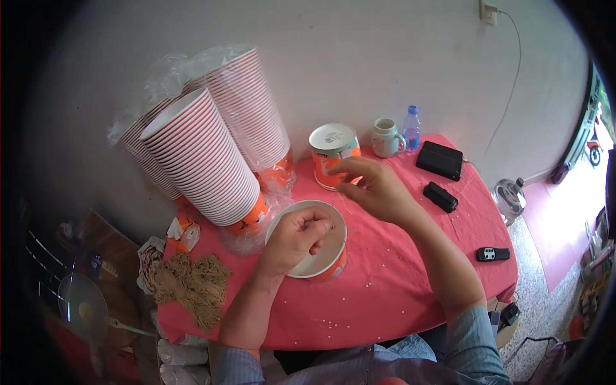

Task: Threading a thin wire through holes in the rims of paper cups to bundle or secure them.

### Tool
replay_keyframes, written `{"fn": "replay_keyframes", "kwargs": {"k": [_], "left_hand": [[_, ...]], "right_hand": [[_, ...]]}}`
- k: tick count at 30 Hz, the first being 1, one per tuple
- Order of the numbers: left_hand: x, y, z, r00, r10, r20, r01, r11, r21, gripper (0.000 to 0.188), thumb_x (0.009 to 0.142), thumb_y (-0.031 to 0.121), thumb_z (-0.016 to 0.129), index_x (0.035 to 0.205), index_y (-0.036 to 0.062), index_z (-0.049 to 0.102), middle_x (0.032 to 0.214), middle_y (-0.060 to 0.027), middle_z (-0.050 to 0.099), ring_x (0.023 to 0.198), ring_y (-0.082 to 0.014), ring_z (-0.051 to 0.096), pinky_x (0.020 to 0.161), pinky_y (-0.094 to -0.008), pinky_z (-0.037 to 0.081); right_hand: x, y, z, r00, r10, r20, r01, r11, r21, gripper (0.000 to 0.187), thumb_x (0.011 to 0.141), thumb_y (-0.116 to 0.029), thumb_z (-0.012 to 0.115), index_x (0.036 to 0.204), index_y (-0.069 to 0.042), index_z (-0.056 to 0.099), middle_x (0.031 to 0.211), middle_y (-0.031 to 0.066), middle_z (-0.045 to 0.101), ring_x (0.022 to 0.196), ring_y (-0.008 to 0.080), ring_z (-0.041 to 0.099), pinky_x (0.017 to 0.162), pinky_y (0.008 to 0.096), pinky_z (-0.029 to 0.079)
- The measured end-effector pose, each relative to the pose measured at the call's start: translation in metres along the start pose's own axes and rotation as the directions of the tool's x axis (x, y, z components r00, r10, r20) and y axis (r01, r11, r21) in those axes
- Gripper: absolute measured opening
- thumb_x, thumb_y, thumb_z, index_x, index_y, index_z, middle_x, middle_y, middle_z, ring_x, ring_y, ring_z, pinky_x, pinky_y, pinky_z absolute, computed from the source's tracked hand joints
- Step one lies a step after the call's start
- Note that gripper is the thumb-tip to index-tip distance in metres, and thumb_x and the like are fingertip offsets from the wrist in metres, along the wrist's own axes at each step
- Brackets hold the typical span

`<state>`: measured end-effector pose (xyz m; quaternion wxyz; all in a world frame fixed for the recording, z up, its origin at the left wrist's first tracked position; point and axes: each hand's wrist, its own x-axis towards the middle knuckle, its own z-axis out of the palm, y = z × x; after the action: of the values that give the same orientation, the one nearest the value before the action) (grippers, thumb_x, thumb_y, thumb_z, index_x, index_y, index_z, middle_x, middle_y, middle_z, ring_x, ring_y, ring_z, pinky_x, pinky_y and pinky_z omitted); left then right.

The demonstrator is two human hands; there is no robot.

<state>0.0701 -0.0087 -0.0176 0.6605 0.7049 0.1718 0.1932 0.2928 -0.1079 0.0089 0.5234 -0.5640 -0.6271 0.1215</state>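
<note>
My left hand [296, 239] is closed, thumb pressed against the curled fingers, over the rim of a white-lined paper bucket [340, 221] with an orange outside. What it pinches is too fine to make out; a faint thread-like line shows near the fingertips. My right hand [373, 191] is raised farther back and to the right, index finger and thumb curved with a gap between them. Just behind it stands an orange bucket [324, 170] with a pale round lid or base on top [333, 137]. A tangled bundle of tan strings [196, 285] lies at the left of the table.
Tall stacks of paper buckets [202, 157], partly in clear plastic, lean at the back left. A mug [384, 140], a water bottle [412, 125], a black case [440, 160], a black pouch [441, 197] and a remote [493, 255] are on the red tablecloth [385, 308]. Small white beads lie scattered.
</note>
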Motion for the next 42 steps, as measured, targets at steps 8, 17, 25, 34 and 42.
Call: {"fn": "replay_keyframes", "kwargs": {"k": [8,17,25,34,42], "left_hand": [[0.006,-0.001,-0.018,0.992,0.006,-0.126,-0.025,0.987,-0.156,0.019,0.109,0.015,0.065,0.114,-0.0009,0.074,0.076,0.0011,0.064,0.062,-0.0059,0.057,0.055,-0.0240,0.046],[0.008,0.000,-0.020,0.992,0.014,-0.125,-0.032,0.989,-0.144,0.019,0.109,0.012,0.062,0.114,-0.0013,0.075,0.076,0.0009,0.063,0.062,-0.0057,0.057,0.055,-0.0239,0.046],[0.008,0.000,-0.018,0.990,0.026,-0.140,-0.046,0.988,-0.148,0.018,0.109,0.013,0.064,0.111,-0.0013,0.075,0.078,0.0003,0.065,0.064,-0.0064,0.057,0.056,-0.0246,0.047],[0.008,-0.002,-0.024,0.993,-0.082,-0.081,0.077,0.995,-0.063,0.016,0.108,0.013,0.069,0.110,-0.0012,0.074,0.082,-0.0016,0.068,0.066,-0.0073,0.060,0.056,-0.0240,0.048],[0.002,0.005,-0.007,0.999,-0.005,-0.034,0.005,1.000,-0.006,0.017,0.110,0.015,0.065,0.113,0.0004,0.074,0.087,0.0012,0.069,0.069,-0.0041,0.059,0.060,-0.0221,0.048]], "right_hand": [[-0.008,-0.021,-0.020,0.960,0.057,0.275,-0.038,0.997,-0.073,0.020,0.096,-0.021,0.082,0.105,-0.003,0.082,0.098,0.0098,0.081,0.088,0.0210,0.075,0.081,0.0373,0.059],[-0.005,-0.005,-0.006,0.975,0.101,0.199,-0.114,0.992,0.056,0.015,0.100,-0.015,0.079,0.108,-0.002,0.081,0.096,0.0062,0.081,0.089,0.0130,0.074,0.082,0.0343,0.059],[-0.002,0.005,0.004,0.967,0.238,0.089,-0.252,0.947,0.201,0.016,0.102,-0.014,0.077,0.104,0.002,0.078,0.089,0.0008,0.076,0.084,0.0060,0.067,0.076,0.0285,0.056],[-0.007,-0.012,-0.015,0.997,0.075,0.024,-0.057,0.902,-0.428,0.012,0.096,-0.013,0.075,0.100,-0.002,0.076,0.093,0.0121,0.077,0.084,0.0272,0.075,0.076,0.0423,0.058],[-0.024,-0.040,-0.005,0.900,-0.133,0.416,0.215,0.964,-0.157,0.010,0.094,-0.011,0.080,0.101,-0.005,0.078,0.092,0.0099,0.075,0.082,0.0282,0.074,0.073,0.0397,0.058]]}}
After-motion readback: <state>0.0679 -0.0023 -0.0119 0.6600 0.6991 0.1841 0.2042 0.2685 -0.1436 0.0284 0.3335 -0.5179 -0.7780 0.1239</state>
